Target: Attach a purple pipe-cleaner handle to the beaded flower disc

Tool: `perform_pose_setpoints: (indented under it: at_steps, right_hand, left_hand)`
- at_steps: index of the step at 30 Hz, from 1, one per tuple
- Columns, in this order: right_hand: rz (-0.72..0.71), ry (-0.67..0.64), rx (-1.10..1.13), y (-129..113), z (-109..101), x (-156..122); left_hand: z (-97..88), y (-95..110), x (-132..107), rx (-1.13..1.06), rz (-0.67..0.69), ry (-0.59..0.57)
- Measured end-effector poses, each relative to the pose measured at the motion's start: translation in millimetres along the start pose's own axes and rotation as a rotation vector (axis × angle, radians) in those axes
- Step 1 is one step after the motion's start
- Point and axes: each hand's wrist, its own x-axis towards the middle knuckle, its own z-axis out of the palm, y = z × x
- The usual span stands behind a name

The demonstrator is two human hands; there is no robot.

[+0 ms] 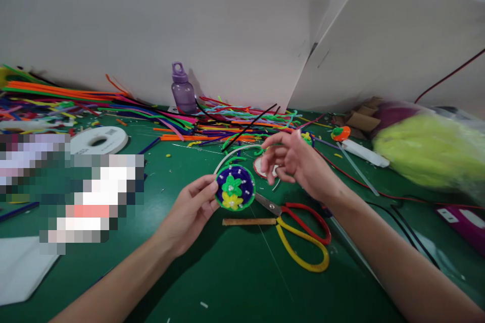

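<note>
Deep blue fuzz covers the green-rimmed disc (245, 180) that I hold above the table (182, 282), pinched between the thumb and fingers of my left hand (193, 207). A green flower (231, 185) and a yellow flower (232, 202) sit on it among white beads, so I judge its front well along; what is left, I cannot tell. A pale curved strip (228, 156) shows behind it; whether the two are joined is hidden. My right hand (297, 166) hangs apart from the disc, fingers parted and loosely curled, nothing visible in it. Near the disc lie scissors (279, 211) and a brown stick (248, 221). Farther back, a purple bottle (184, 95) stands among heaped fuzzy stems (68, 89).
</note>
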Motion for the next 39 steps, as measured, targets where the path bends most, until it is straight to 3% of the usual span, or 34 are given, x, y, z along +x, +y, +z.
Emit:
perform_pose_setpoints:
  at_steps: [4,11,21,32,39]
  right_hand:
    - [-0.038,0.138,-0.131,-6,-6,-1]
    - [0.003,0.058,-0.292,-12,-1,-5]
    - [0.106,-0.150,-0.151,-10,0,-5]
    - [0.035,-0.057,-0.232,-7,4,-9]
    - [0.109,-0.091,0.000,-1,7,-7]
  left_hand:
    - [1.1,1,-1,-0.002,0.002,0.004]
    - [2.5,1,0,0.016,-0.003,0.017]
    - [2.5,2,0,0.005,0.004,0.003]
    - [1.6,3,0,0.010,0.005,-0.001]
    - [1.9,3,-1,0.000,0.002,-0.011]
